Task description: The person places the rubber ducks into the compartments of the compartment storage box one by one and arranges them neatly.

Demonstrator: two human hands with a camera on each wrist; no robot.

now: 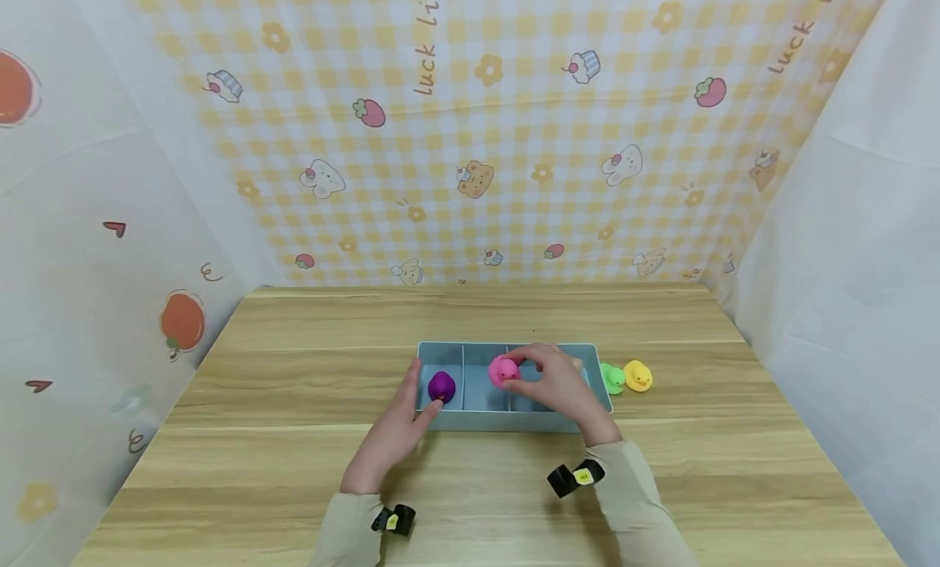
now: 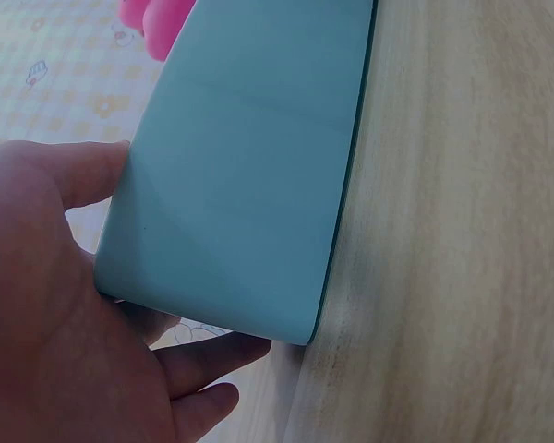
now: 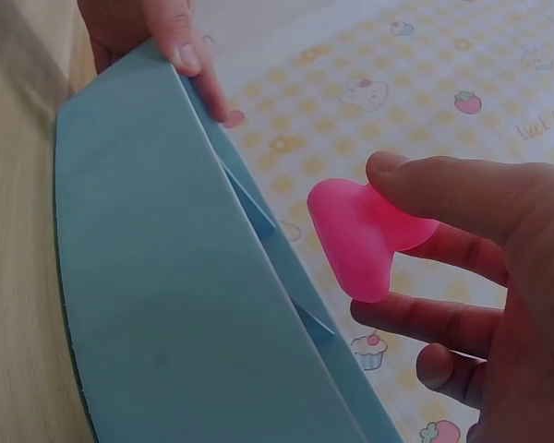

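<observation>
A light blue divided box (image 1: 507, 421) stands on the wooden table, split into three compartments. My left hand (image 1: 392, 436) holds its left end, thumb on the near rim and fingers along the end wall. In the left compartment sits a purple rubber duck (image 1: 442, 385). Between thumb and fingers, my right hand (image 1: 561, 385) pinches a pink rubber duck (image 1: 503, 372). In the right wrist view, the pink duck (image 3: 355, 240) is raised above the box's rim; from the head view it overlaps the middle compartment near the right divider. My right hand partly hides the right compartment.
Just past the box's right end are a green rubber duck (image 1: 614, 378), partly behind the box wall, and a yellow rubber duck (image 1: 638, 376). A checked cloth (image 1: 470, 135) hangs behind the table (image 1: 294, 371), with pale cloths at both sides.
</observation>
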